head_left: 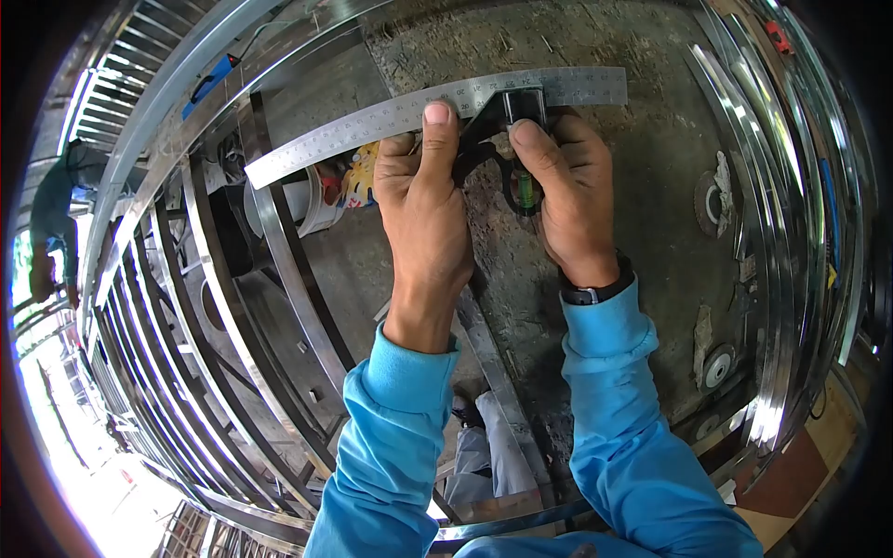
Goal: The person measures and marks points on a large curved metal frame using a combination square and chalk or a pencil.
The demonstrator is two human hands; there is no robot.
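Note:
A combination square is held up in front of me, its long steel rule (pixel 344 135) spanning from left to upper right. The black head (pixel 524 102) sits toward the rule's right end, and a green level vial (pixel 526 192) shows on its lower side. My left hand (pixel 423 200) is closed on the rule just left of the head, thumb lying on top. My right hand (pixel 577 195) grips the head, with the thumb pressed on its face and the fingers behind it. Part of the head is hidden by both hands.
Metal square tubes (pixel 223 270) form a frame on the left. Long shiny metal strips (pixel 777 307) lie at the right, near a round disc (pixel 717 366). A white bucket (pixel 321 214) stands behind the tubes. Another person (pixel 58 209) is at the far left.

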